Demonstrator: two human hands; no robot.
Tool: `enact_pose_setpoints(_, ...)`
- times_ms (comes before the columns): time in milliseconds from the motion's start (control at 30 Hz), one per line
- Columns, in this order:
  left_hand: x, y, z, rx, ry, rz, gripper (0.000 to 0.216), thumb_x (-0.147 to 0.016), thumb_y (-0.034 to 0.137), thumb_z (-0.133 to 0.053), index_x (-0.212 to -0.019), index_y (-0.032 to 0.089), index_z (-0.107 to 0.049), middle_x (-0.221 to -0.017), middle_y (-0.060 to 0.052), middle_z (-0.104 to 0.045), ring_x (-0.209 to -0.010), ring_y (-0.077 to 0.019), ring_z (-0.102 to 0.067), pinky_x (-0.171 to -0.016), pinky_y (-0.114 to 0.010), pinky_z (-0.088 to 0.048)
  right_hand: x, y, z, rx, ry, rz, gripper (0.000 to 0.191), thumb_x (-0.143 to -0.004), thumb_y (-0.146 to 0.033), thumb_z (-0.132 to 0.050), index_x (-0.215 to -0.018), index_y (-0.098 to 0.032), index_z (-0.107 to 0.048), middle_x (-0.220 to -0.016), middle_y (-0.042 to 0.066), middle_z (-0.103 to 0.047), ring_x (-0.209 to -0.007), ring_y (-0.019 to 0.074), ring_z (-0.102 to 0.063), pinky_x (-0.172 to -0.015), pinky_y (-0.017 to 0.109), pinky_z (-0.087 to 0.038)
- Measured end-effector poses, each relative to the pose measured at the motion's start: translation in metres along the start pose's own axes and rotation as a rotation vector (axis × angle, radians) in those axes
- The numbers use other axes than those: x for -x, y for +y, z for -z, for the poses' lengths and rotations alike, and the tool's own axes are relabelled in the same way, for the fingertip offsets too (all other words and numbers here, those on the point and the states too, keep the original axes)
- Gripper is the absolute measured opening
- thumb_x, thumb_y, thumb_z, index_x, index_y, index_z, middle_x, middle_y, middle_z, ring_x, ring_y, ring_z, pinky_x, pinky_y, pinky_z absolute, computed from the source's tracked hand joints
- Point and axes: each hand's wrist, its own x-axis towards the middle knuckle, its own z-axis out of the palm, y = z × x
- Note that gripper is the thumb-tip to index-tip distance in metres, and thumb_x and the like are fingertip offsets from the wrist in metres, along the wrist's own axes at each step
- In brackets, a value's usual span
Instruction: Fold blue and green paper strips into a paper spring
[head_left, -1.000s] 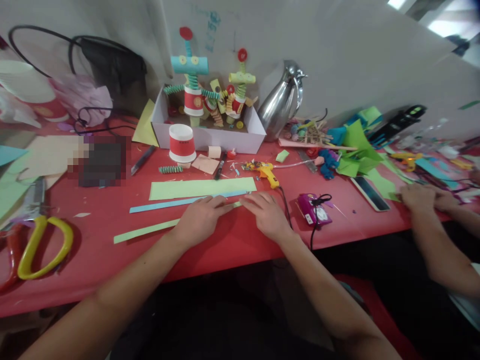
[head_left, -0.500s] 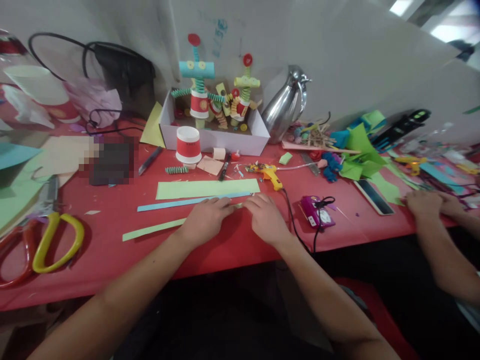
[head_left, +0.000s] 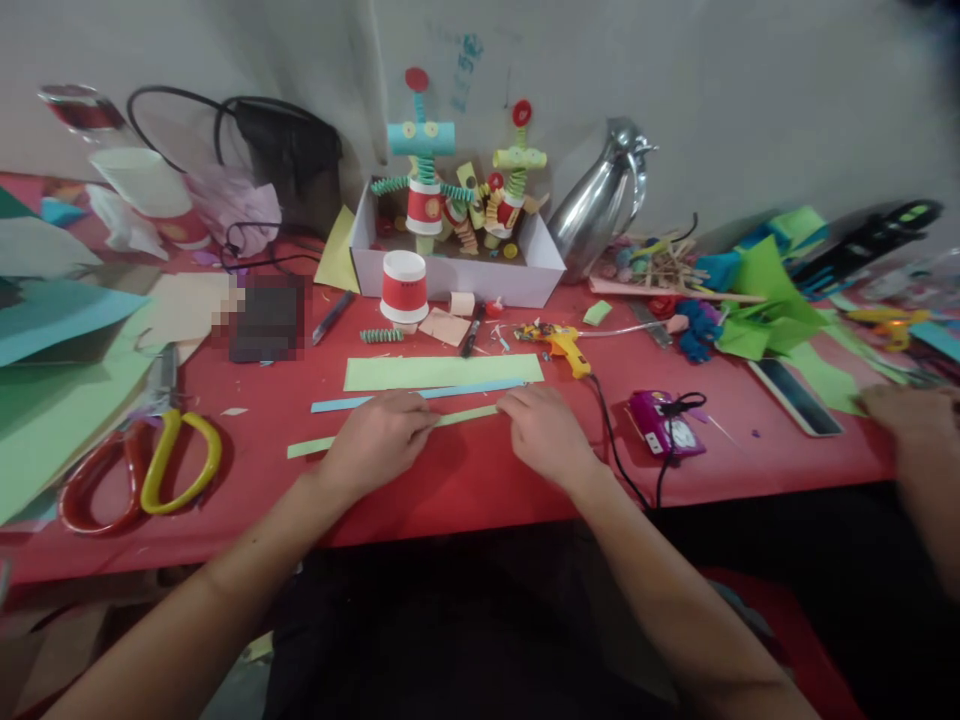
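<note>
Both my hands rest on a narrow light green paper strip [head_left: 465, 416] lying on the red table [head_left: 465, 480]. My left hand [head_left: 375, 440] presses the strip near its middle, fingers curled closed over it. My right hand [head_left: 544, 432] pinches the strip's right end, fingers closed. A thin blue paper strip [head_left: 480, 389] lies just beyond my hands, and behind it a wider light green paper band [head_left: 442, 372]. A yellow glue gun [head_left: 562, 342] lies just beyond my right hand.
Red and yellow-handled scissors [head_left: 139, 470] lie at left beside sheets of green paper [head_left: 52, 410]. A white box [head_left: 465, 270] of paper-cup figures, a red-banded cup [head_left: 403, 288] and a steel jug [head_left: 600, 200] stand behind. A purple device [head_left: 664, 425] with cable sits right. Another person's hand [head_left: 904, 415] works at far right.
My view has swung to the left, so everything sits further right in frame. My hands have spread apart along the green strip, the left sliding leftward, exposing more strip between them.
</note>
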Motion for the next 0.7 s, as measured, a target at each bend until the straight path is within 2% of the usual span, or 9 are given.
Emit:
enact_pose_setpoints(133,0.008,0.0,-0.003,-0.027,0.039,-0.003,0.026,-0.091,0.016,-0.047,-0.099,0.018,-0.072,-0.092,-0.007,-0.069,-0.089,-0.0204,-0.062,-0.077,-0.034,-0.053,-0.004,-0.01,-0.003,0.025,0.053,-0.002,0.021,-0.084,-0.009,-0.045,-0.093,-0.016,-0.063,-0.093,0.01,-0.064,-0.09,0.0236,-0.053,-0.082,0.038,-0.037)
enact_pose_setpoints(333,0.006,0.005,-0.003,-0.084,0.041,-0.018,0.025,-0.093,0.016,-0.046,-0.098,0.016,-0.071,-0.09,-0.008,-0.068,-0.086,-0.0203,-0.061,-0.075,-0.034,-0.052,-0.013,-0.03,-0.007,-0.032,0.081,0.064,0.019,-0.092,-0.018,-0.046,-0.089,-0.019,-0.064,-0.09,0.007,-0.065,-0.09,0.022,-0.053,-0.08,0.034,-0.037)
enact_pose_setpoints(533,0.024,0.0,0.011,-0.198,-0.056,-0.057,0.022,-0.09,0.013,-0.05,-0.102,0.016,-0.068,-0.095,-0.009,-0.069,-0.088,-0.0227,-0.062,-0.075,-0.036,-0.052,-0.017,-0.032,-0.009,-0.033,0.07,0.066,0.021,-0.093,-0.018,-0.047,-0.085,-0.019,-0.066,-0.087,0.007,-0.066,-0.086,0.0208,-0.054,-0.075,0.033,-0.038)
enact_pose_setpoints(700,0.045,-0.013,0.014,-0.224,0.051,-0.014,0.024,-0.09,0.016,-0.048,-0.102,0.018,-0.069,-0.099,-0.009,-0.07,-0.09,-0.0236,-0.063,-0.074,-0.037,-0.053,-0.018,-0.035,-0.012,-0.041,0.076,0.084,0.023,-0.093,-0.017,-0.045,-0.084,-0.018,-0.066,-0.088,0.008,-0.066,-0.086,0.0214,-0.056,-0.075,0.034,-0.04)
